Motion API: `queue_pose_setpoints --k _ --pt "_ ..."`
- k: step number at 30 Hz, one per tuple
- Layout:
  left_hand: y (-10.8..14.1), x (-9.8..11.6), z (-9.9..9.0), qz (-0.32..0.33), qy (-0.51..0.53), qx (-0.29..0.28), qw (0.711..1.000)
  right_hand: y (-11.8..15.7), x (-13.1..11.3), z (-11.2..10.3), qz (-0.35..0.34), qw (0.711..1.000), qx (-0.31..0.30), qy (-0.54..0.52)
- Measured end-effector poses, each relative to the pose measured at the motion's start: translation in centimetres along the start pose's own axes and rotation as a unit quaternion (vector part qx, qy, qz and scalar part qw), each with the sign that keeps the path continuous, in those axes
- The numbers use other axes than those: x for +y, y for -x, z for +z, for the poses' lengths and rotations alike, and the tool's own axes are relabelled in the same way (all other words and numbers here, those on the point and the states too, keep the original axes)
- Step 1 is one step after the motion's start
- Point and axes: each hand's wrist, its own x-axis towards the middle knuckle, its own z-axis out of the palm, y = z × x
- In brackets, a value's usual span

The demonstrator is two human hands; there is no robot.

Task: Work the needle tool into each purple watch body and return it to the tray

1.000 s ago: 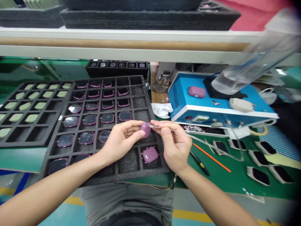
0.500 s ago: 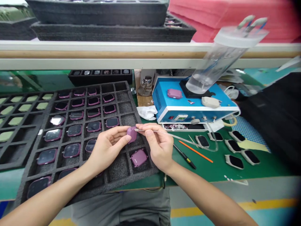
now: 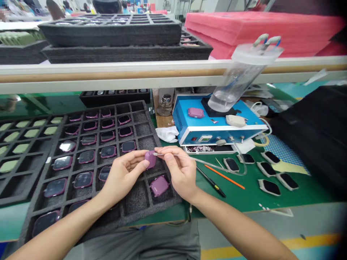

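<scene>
My left hand [image 3: 121,178] pinches a small purple watch case [image 3: 150,160] between thumb and fingers, above the black foam tray [image 3: 137,204]. In my right hand [image 3: 183,177] is a thin dispensing needle [image 3: 158,154] on a clear tube [image 3: 214,167]. Its tip is at the right edge of the case; I cannot tell whether they touch. Another purple watch case [image 3: 159,186] lies in the tray compartment just below my hands. Several purple watches with dark screens [image 3: 83,179] fill compartments to the left.
A blue dispenser box [image 3: 184,124] stands behind, carrying a tilted clear cylinder [image 3: 230,83]. Right of my hands lie an orange stick [image 3: 226,177], a black pen [image 3: 211,182] and several pale watches [image 3: 269,187]. A white shelf rail [image 3: 108,85] crosses above the bench.
The camera view has tilted up slightly, so the bench appears lower and more room shows behind. Both hands keep their holds, with the needle tip still at the case edge.
</scene>
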Motion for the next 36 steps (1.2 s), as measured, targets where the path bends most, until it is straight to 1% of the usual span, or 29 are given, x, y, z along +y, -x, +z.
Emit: queue_pose_setpoints --k 6,16,20,25,31,34,36 --pt "0.11 -0.11 -0.1 -0.008 0.002 -0.007 1.0 0.13 -0.03 0.02 0.011 1.0 0.003 0.006" --pt "0.28 0.25 0.0 -0.024 0.008 -0.003 1.0 0.14 0.04 0.11 0.005 1.0 0.007 0.009" --pt "0.18 0.21 -0.02 -0.02 0.006 -0.007 1.0 0.07 0.02 0.14 0.004 1.0 0.005 0.011" --pt "0.0 0.14 -0.09 -0.018 -0.01 0.004 1.0 -0.08 -0.02 0.15 0.001 1.0 0.002 0.008" --pt "-0.04 0.12 -0.24 -0.008 -0.025 0.004 1.0 -0.26 -0.1 0.18 -0.007 1.0 -0.001 0.017" --pt "0.09 0.1 -0.13 0.014 -0.076 -0.001 0.997 -0.21 -0.3 0.07 -0.012 1.0 0.013 0.014" --pt "0.29 -0.06 0.17 0.05 -0.166 -0.008 0.985 -0.13 -0.49 -0.09 -0.019 0.999 0.043 0.01"
